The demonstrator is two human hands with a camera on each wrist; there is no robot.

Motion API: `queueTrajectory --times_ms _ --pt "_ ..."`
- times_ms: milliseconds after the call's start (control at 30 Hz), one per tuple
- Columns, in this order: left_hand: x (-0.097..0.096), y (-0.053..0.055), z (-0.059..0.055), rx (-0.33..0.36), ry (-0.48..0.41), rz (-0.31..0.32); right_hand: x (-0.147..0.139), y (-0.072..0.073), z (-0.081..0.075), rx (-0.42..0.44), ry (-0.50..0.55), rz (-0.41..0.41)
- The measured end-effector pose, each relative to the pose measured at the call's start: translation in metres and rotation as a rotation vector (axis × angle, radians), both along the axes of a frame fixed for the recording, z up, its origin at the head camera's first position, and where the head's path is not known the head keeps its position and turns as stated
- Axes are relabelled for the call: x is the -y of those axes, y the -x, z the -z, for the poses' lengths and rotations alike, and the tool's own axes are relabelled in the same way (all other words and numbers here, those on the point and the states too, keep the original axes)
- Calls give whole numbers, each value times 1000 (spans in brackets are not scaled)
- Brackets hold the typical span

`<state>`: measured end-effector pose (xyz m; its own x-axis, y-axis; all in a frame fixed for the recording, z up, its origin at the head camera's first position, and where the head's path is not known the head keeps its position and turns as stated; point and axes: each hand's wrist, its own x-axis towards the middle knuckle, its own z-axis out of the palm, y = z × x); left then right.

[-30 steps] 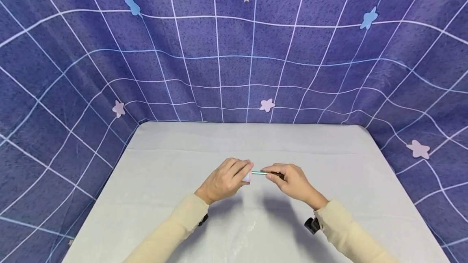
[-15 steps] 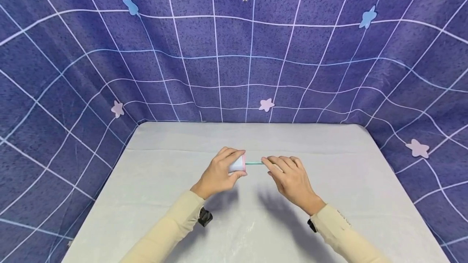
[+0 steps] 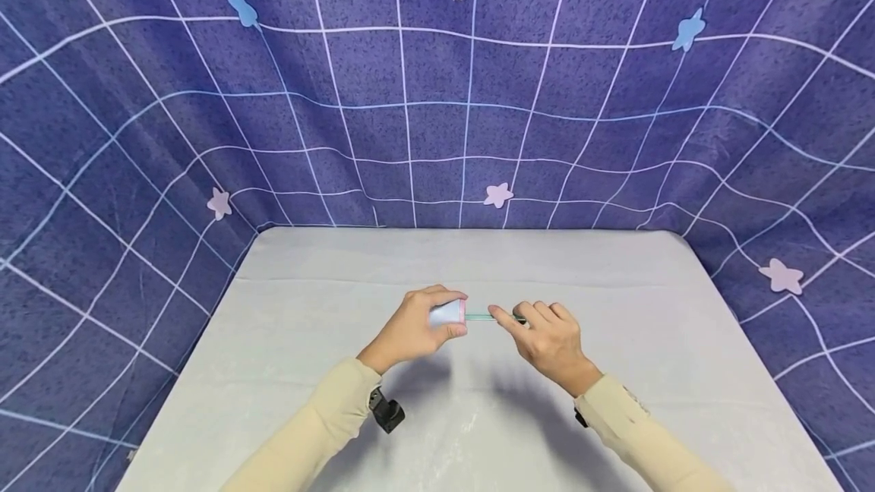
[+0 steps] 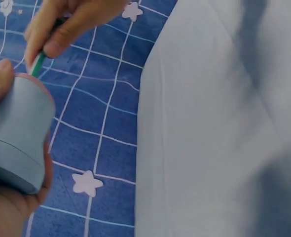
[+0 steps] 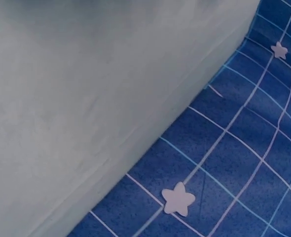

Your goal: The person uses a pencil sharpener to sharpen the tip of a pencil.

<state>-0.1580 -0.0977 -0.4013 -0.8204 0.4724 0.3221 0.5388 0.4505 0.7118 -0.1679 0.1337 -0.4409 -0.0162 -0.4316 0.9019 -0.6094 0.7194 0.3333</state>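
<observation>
In the head view my left hand (image 3: 409, 326) grips a pale blue pencil sharpener (image 3: 446, 313) with a pink rim, thumb below and fingers above. A thin green pencil (image 3: 480, 317) runs level into the rim end; its tip is hidden inside. My right hand (image 3: 552, 342) pinches the pencil's other end, which shows dark between the fingers. Up close in the left wrist view, the sharpener (image 4: 19, 116) fills the left side, and the right hand's thumb and fingers hold the pencil (image 4: 37, 65) just above the rim. The right wrist view shows neither hand.
Both hands are above a table (image 3: 465, 260) covered with a whitish cloth. A blue-purple curtain (image 3: 437, 127) with grid lines and stars hangs behind and at both sides. Dark wrist cameras (image 3: 386, 411) sit under the sleeves.
My right hand has rolled over from its earlier pinch on the pencil, and its fingers have shifted. The left hand has turned, showing more of the sharpener. The pencil stays in the sharpener.
</observation>
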Motion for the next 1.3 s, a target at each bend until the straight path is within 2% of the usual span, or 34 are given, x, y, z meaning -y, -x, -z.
queueTrajectory --times_ms 100,133,200,300,500,567,633,733,900,1100,1300 --pt "-2 -2 1 7 24 13 0 -2 1 29 -10 -46" --pt "-2 -2 3 -10 31 19 0 -3 1 65 -11 -68" --pt "-1 -4 8 -71 47 22 -1 -6 1 193 -15 -107" --pt "-1 -6 17 -215 84 24 -2 -13 -2 480 -5 -157" --pt "0 -5 28 -541 164 65 -6 -23 -15 1228 104 -194" --pt "0 -6 31 -607 196 81 -7 -23 -19 1400 126 -182" --pt "2 -6 33 -641 220 93 -7 -23 -21 1476 121 -172" --pt "4 -6 34 -641 231 92 -7 -24 -19 1437 94 -158" --pt "6 -4 30 -581 222 52 -5 -26 -8 1190 44 -127" --pt "7 -2 23 -400 151 -17 -5 -25 0 814 0 -120" --pt "7 1 15 -244 94 -54 -6 -20 4 600 -60 -81"
